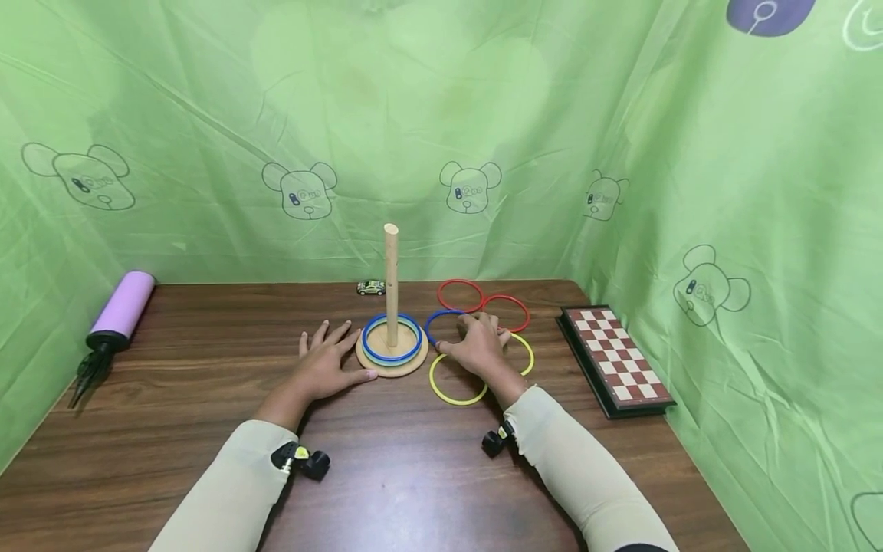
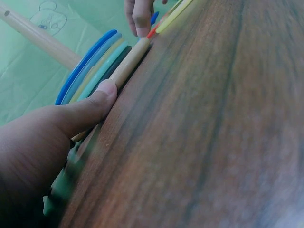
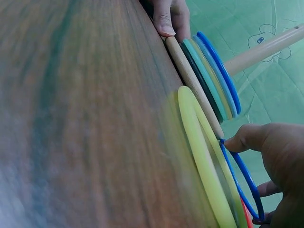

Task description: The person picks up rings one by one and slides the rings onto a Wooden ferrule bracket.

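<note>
A wooden peg [image 1: 392,284] stands upright on a round wooden base [image 1: 393,372]. Stacked rings surround its foot, with a blue ring [image 3: 219,71] on top and light blue, yellowish, teal and dark ones below. My left hand [image 1: 324,369] rests at the base's left side, fingers spread and the thumb [image 2: 108,88] touching the rim. Right of the base, my right hand [image 1: 480,346] pinches another blue ring [image 3: 247,173] between thumb and fingers, one side tipped up from the table. Yellow rings [image 1: 458,402] lie under and beside this hand, partly hidden by it.
Two red rings [image 1: 461,281] lie behind my right hand. A toy car [image 1: 371,287] stands at the table's back edge. At the right is a checkered board [image 1: 616,356]; at the left, a purple and black hand pump [image 1: 123,310]. Green cloth encloses the table's back and sides.
</note>
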